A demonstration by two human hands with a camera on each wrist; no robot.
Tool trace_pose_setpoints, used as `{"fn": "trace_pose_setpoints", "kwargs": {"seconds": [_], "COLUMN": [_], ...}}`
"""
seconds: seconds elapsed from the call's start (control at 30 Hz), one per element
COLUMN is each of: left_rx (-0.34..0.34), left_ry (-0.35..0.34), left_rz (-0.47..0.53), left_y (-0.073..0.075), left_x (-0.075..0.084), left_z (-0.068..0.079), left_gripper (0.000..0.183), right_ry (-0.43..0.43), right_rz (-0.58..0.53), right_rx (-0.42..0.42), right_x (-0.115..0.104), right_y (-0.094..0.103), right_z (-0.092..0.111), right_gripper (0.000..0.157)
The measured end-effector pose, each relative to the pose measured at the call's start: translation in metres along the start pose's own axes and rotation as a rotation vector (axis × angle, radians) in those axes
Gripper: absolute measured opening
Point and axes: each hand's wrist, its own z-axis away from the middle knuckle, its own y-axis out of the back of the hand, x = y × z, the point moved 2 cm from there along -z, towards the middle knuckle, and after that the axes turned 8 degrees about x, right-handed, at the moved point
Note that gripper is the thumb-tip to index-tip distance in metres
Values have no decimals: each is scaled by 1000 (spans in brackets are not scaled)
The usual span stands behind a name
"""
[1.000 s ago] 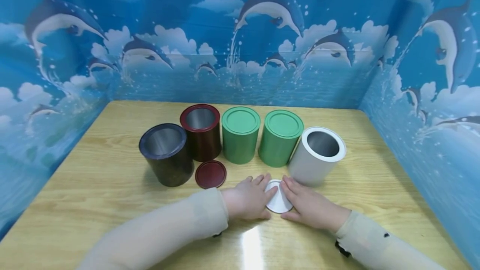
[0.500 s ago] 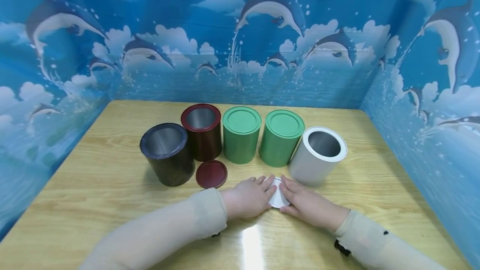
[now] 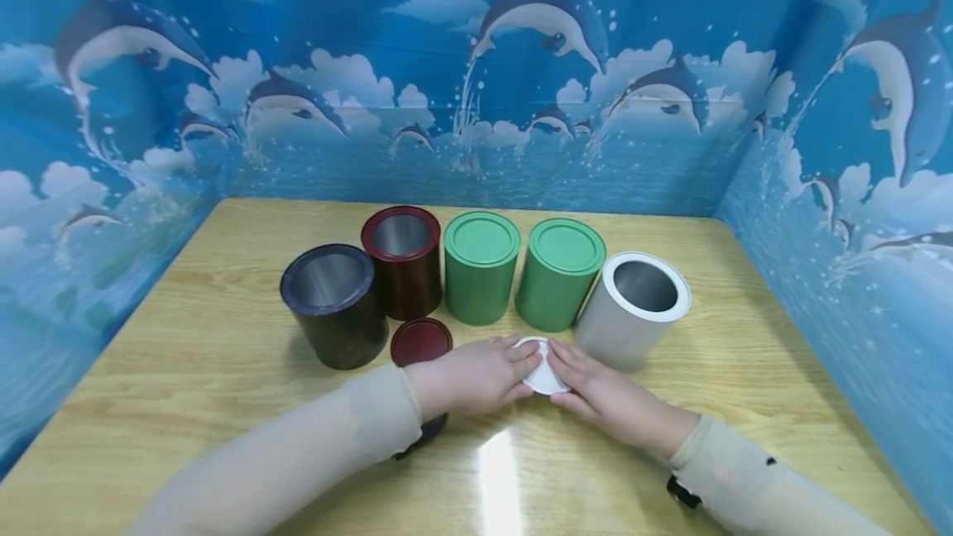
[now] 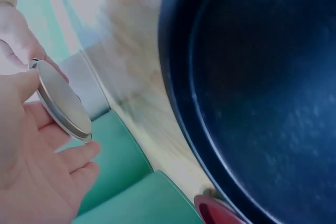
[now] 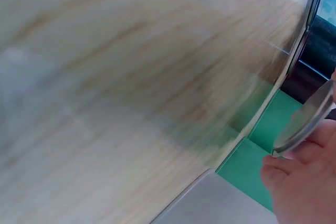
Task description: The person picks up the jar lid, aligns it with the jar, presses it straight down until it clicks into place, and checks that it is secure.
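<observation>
Both hands hold a round white lid between them, in front of the cans. Left hand has its fingers over the lid's left part; in the left wrist view its thumb and fingers pinch the rim. Right hand holds the right part, some of its fingers lying on top. Underneath, the lid's lower face shows in both wrist views, off the table. Just behind the right hand is an open white can. A dark red lid lies by the left wrist, and a black lid lies partly under the left forearm.
Behind the hands stand two green cans with lids on, the left green can and the right green can. An open dark red can and an open black can stand left. A dolphin-print curtain borders the table.
The white lid has moved away from the body and slightly left, carried by both hands. The left forearm has shifted, and part of the black lid now shows beneath it.
</observation>
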Motion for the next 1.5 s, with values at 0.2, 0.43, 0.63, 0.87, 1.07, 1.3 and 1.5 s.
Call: {"fn": "trace_pose_setpoints", "kwargs": {"seconds": [0.2, 0.43, 0.63, 0.87, 1.07, 1.3, 1.5], "left_rx": [88, 164, 229, 292, 332, 335, 365], "left_ry": [-29, -8, -27, -55, -86, -101, -120], "left_rz": [33, 98, 102, 133, 129, 131, 145], "left_y": [6, 17, 27, 40, 55, 72, 83], "left_x": [-6, -10, -12, -13, -14, -13, -14], "left_z": [3, 7, 9, 9, 9, 6, 1], "left_gripper": [54, 55, 55, 53, 53, 54, 53], "right_ry": [32, 31, 56, 85, 97, 81, 56], "right_rz": [35, 78, 99, 137, 167, 186, 190], "right_rx": [78, 137, 171, 193, 198, 175, 149], "right_x": [-3, -8, -14, -22, -29, -34, -35], "right_y": [5, 13, 24, 40, 57, 75, 93], "right_z": [-3, -7, -9, -15, -18, -20, -21], "right_gripper": [58, 56, 56, 54, 52, 53, 53]}}
